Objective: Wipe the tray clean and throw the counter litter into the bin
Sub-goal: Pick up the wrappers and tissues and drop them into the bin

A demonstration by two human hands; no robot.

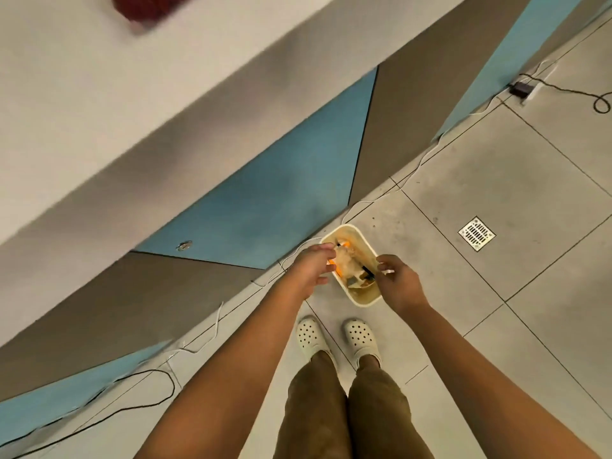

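A small cream bin (361, 301) stands on the floor tiles just ahead of my feet. Inside it lie crumpled beige paper (344, 265), orange scraps and a black piece (368, 272). My left hand (309, 271) hovers over the bin's left rim with fingers stretched toward the paper, and nothing is plainly gripped. My right hand (399, 286) hangs over the right rim with loosely curled fingers and no visible hold. A blurred dark red object (145, 8), possibly the tray, sits on the white counter (99, 94) at the top left.
The counter front has blue and grey panels (281, 193). White and black cables (159, 382) trail along its base. A floor drain grate (477, 233) lies to the right of the bin, and a black adapter (521, 89) sits at the far right. My white clogs (361, 339) stand behind the bin.
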